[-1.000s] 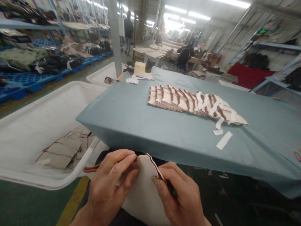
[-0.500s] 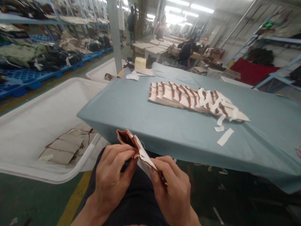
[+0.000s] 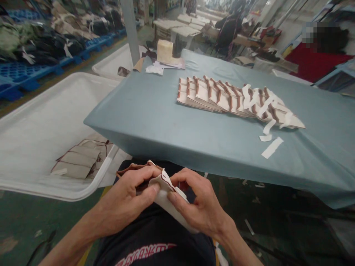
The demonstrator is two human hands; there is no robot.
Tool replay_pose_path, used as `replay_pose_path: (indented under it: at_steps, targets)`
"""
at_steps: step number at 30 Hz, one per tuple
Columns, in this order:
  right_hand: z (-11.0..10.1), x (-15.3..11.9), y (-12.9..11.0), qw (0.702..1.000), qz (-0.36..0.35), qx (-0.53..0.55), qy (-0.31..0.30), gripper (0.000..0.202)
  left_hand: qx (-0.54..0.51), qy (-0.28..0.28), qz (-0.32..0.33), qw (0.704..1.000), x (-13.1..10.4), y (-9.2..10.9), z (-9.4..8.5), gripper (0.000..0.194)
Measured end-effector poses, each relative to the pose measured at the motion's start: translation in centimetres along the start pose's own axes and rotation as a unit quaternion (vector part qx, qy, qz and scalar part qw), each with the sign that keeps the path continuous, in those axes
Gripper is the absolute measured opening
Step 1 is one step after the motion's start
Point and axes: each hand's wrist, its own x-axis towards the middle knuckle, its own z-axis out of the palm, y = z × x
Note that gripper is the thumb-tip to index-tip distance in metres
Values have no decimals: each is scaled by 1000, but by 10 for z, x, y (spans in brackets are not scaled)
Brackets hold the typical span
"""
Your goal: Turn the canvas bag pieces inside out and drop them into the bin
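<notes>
A cream fabric piece with reddish-brown edging (image 3: pixel 169 203) is held in front of my lap, near the table's front edge. My left hand (image 3: pixel 130 195) pinches its upper left part between thumb and fingers. Close beside it, my right hand (image 3: pixel 196 203) grips the right side, thumb on the near face and fingers behind. Some fingertips are hidden by the folded fabric. Beyond, a row of overlapping cream pieces with brown edging (image 3: pixel 210 94) lies on the blue-green covered table (image 3: pixel 133 114), with white strips (image 3: pixel 272 147) on and beside its right end.
To the left stands a large white bin (image 3: pixel 36 122) with grey-beige fabric pieces (image 3: pixel 79 160) inside. A yellowish block (image 3: pixel 165 51) and papers sit at the table's far left corner. A metal post (image 3: pixel 129 29) rises behind it. Scraps lie on the floor at right.
The view has tilted downward. My hands have come closer together, and the fabric between them is turned, with more of its pale face showing. My left hand has shifted its grip along the edge.
</notes>
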Motion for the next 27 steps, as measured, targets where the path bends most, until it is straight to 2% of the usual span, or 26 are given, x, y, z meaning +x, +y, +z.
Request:
replay_pose_path:
  at_steps: [4,8,11,14,16,18,24,26,27]
  targets:
    - [11,7,-5,998,46,4,51,15,3,-10,-32,999,-2,7,-1,28]
    - [22,10,-9,992,-31,-73,102,22,-7,4,-44,999,-3,9,-6,29]
    - [26,10,-12,989,-20,-71,124,24,-74,0,-78,994,-5,1,-6,49]
    - [29,9,-16,989,-5,-52,139,24,-182,23,-164,969,-6,-13,1,74]
    - [31,8,-17,988,0,-47,146,21,-251,30,-213,944,-7,-20,7,76]
    - [32,7,-17,989,6,-36,146,17,-295,22,-229,927,-8,-26,12,74]
    - [30,8,-15,992,-3,-3,129,15,-261,-15,-205,943,-15,-25,7,75]
    - [29,8,-15,993,-3,1,121,16,-213,-28,-153,965,-13,-18,3,69]
    - [28,9,-15,993,-1,5,116,16,-164,-20,-108,980,-12,-15,1,63]
